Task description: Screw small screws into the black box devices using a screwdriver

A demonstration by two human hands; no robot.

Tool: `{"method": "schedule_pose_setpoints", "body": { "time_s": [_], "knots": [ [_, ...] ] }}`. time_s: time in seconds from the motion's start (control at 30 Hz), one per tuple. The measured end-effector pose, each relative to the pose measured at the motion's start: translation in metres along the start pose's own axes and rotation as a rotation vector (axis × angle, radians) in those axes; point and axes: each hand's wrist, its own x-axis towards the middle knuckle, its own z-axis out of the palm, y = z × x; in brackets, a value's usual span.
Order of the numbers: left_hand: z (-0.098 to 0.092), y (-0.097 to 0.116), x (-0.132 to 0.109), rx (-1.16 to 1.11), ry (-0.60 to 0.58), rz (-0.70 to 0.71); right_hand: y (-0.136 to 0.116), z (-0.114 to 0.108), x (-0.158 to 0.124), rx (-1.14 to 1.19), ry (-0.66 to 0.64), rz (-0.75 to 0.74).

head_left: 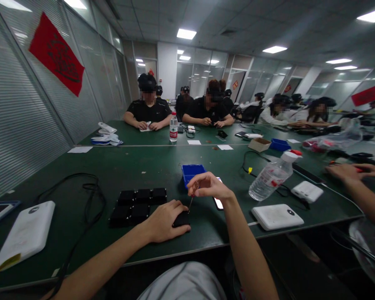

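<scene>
My left hand [167,221] presses a small black box [181,218] against the green table, its fingers and thumb closed round the sides. In my right hand [210,186] is a small screwdriver [191,202], pinched near its reddish, see-through handle. The thin shaft points down, and its tip meets the box's far right corner; whether it sits in a screw I cannot make out. Left of my hands lies a group of several similar black boxes [138,204] in two rows. Just beyond my right hand stands a blue tray [193,170], partly covered by the fingers.
A phone [219,200] lies behind my right wrist. To the right are a tilted water bottle [271,177] and a white power bank [278,217]. Another white power bank [26,233] and a black cable [90,196] lie left. A co-worker's hand [346,173] rests far right.
</scene>
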Motion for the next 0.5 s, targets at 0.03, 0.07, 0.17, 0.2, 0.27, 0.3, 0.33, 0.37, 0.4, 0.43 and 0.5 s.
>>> {"method": "schedule_pose_setpoints", "body": {
  "time_s": [0.03, 0.07, 0.17, 0.2, 0.27, 0.3, 0.33, 0.37, 0.4, 0.43, 0.5],
  "knots": [
    [-0.0002, -0.0002, 0.0000, -0.001, 0.000, -0.002, -0.0002, 0.0004, 0.0000, -0.011, -0.011, 0.002],
    [-0.0003, -0.0004, 0.0001, -0.002, 0.000, -0.003, -0.0002, 0.0009, 0.0002, -0.027, -0.018, 0.004],
    [-0.0003, -0.0010, 0.0008, -0.006, 0.001, 0.009, -0.0002, 0.0023, 0.0018, -0.120, -0.010, 0.021],
    [-0.0002, -0.0011, 0.0010, -0.007, 0.001, 0.013, -0.0002, 0.0025, 0.0022, -0.158, -0.002, 0.029],
    [0.0001, -0.0012, 0.0011, -0.007, -0.004, 0.016, -0.0001, 0.0022, 0.0029, -0.222, 0.007, 0.043],
    [0.0003, -0.0012, 0.0011, -0.005, -0.006, 0.016, -0.0001, 0.0018, 0.0030, -0.243, 0.008, 0.046],
    [0.0003, -0.0013, 0.0010, -0.001, -0.008, 0.015, 0.0000, 0.0013, 0.0030, -0.258, 0.005, 0.045],
    [0.0004, -0.0013, 0.0009, 0.002, -0.010, 0.015, 0.0000, 0.0007, 0.0029, -0.268, 0.000, 0.041],
    [0.0004, -0.0014, 0.0008, 0.005, -0.011, 0.016, 0.0000, 0.0002, 0.0027, -0.276, -0.005, 0.038],
    [0.0005, -0.0016, 0.0007, 0.007, -0.012, 0.019, -0.0001, -0.0003, 0.0024, -0.282, -0.008, 0.038],
    [0.0006, -0.0017, 0.0006, 0.007, -0.012, 0.023, -0.0006, -0.0008, 0.0016, -0.287, -0.009, 0.048]
  ]
}}
